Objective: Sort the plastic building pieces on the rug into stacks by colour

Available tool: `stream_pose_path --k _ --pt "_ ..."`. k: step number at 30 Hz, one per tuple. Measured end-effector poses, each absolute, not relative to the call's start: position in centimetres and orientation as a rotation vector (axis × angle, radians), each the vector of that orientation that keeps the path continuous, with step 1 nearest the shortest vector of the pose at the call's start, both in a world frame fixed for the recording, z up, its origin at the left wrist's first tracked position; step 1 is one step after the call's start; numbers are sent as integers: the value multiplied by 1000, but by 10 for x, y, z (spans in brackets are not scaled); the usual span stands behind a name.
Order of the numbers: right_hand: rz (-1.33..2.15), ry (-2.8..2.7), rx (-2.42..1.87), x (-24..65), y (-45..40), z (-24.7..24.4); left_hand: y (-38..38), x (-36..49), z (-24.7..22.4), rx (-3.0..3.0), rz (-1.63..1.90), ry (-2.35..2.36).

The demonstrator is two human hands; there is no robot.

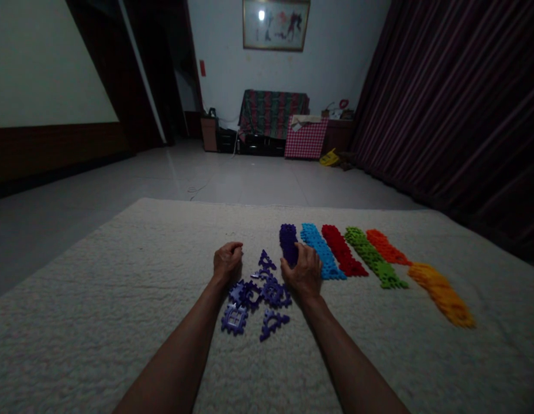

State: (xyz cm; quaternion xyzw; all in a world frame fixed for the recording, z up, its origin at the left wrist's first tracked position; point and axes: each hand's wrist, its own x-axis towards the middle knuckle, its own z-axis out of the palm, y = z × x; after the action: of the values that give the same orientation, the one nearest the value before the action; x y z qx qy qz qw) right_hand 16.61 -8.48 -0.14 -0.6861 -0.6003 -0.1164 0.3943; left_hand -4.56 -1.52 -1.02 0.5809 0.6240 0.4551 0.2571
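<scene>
1. your right hand (305, 271) is resting, palm down, over the near end of the dark purple row (288, 237); the thumb is pointing forward at its left edge while the fingers are bending over its right side. whether they are gripping a piece or only touching it, i cannot tell.
2. your left hand (228, 261) is hovering or resting just left of the loose purple pieces (273, 292), its fingers curling inward and pointing right; i cannot tell whether they are hiding a piece.
3. your forearms are reaching forward from the bottom edge and slanting toward each other, with those pieces lying between them.
4. nearer you, a square window piece (235, 319) is lying by your left forearm, and a triangular piece (272, 323) is lying to its right.
5. just beyond your right fingers, the light blue row (315, 244) is stretching away, with red (341, 248), green (367, 253), orange (385, 246) and yellow (442, 293) rows lying farther right.
6. everything is lying on a pale rug (141, 287).
</scene>
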Motion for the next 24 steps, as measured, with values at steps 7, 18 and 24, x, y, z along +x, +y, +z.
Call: stream_pose_path --k 7,18,24 --pt "-301 -1506 -1773 166 -84 -2 -15 -46 -13 1589 1248 1659" --pt "-299 -1502 -1723 167 -83 -6 -13 -47 -14 1618 1233 1657" --pt "-212 -1507 -1505 170 -90 -2 -18 -46 -5 1598 1244 1667"
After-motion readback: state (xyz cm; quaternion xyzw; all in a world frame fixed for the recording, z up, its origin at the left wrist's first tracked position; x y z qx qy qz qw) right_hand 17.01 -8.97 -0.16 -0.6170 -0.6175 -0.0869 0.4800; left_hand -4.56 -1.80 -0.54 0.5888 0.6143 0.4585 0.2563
